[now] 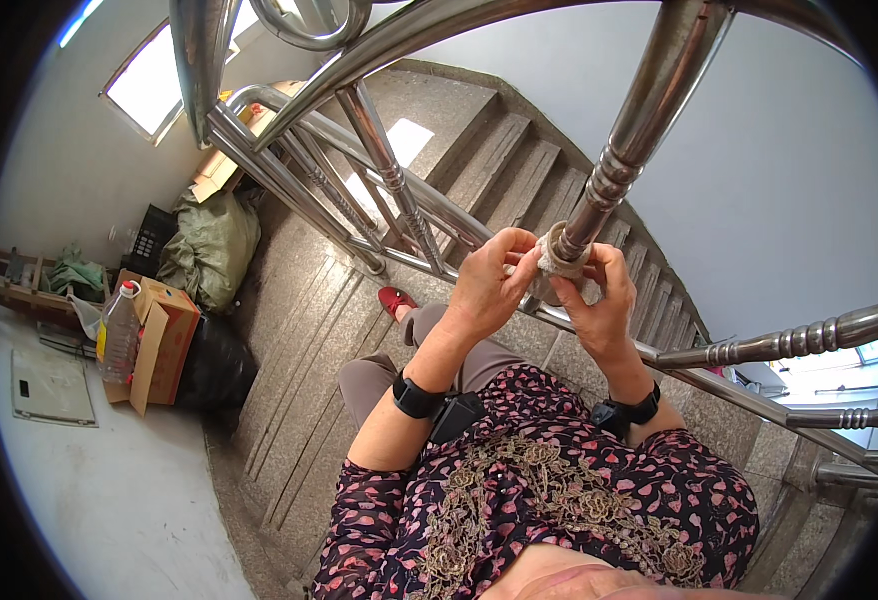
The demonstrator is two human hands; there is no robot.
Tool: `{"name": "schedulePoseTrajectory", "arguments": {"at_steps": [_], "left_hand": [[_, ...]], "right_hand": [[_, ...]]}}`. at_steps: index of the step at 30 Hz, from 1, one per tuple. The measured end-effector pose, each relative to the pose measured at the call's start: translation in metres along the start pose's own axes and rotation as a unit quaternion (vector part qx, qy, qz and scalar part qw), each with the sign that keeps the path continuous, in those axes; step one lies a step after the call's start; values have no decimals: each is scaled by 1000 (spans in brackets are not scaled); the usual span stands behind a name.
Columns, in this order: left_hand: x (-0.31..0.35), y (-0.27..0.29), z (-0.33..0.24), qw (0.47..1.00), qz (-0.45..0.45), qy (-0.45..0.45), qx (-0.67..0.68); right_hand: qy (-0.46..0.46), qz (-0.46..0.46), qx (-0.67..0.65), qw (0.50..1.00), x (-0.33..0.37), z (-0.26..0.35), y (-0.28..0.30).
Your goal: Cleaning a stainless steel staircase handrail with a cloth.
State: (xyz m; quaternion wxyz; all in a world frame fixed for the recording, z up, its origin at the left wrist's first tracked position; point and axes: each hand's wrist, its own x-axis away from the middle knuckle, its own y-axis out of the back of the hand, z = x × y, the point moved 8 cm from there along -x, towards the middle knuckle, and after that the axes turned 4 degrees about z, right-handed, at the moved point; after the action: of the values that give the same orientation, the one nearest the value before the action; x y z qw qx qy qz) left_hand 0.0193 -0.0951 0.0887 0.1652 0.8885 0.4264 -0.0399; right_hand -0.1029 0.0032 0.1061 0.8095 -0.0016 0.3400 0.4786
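A pale beige cloth (562, 264) is wrapped around the lower part of a shiny steel baluster (614, 172), just below its ringed section. My left hand (494, 285) pinches the cloth from the left, thumb and fingers closed on its edge. On the other side, my right hand (601, 305) curls around the cloth, with its thumb near the front and its fingers behind the post. The far side of the cloth is hidden by the post and my fingers. Black bands circle both of my wrists.
Steel railings (439, 210) run around me, with a curved handrail overhead. Stone stairs (519, 150) descend beyond them. At the left wall stand a cardboard box (171, 335), a large plastic bottle (119, 335), a green sack (211, 245) and a black bag (217, 370).
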Motion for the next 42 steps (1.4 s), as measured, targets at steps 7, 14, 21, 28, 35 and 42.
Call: {"name": "schedulePoseTrajectory", "arguments": {"at_steps": [7, 14, 21, 28, 35, 42], "left_hand": [[-1, -8, 11, 995, 74, 8, 66], [3, -18, -2, 957, 128, 32, 257], [1, -3, -52, 969, 50, -145, 193], [1, -4, -42, 980, 37, -92, 170], [0, -6, -33, 982, 41, -62, 175], [0, -7, -27, 985, 40, -34, 167]], "right_hand": [[-6, -4, 6, 1000, -1, -2, 1], [0, 17, 1, 1000, -3, 6, 1], [130, -102, 25, 986, -15, 39, 20], [116, -83, 26, 989, -17, 37, 18], [85, -60, 10, 995, -19, 31, 16], [89, -57, 16, 994, -18, 30, 15]]}}
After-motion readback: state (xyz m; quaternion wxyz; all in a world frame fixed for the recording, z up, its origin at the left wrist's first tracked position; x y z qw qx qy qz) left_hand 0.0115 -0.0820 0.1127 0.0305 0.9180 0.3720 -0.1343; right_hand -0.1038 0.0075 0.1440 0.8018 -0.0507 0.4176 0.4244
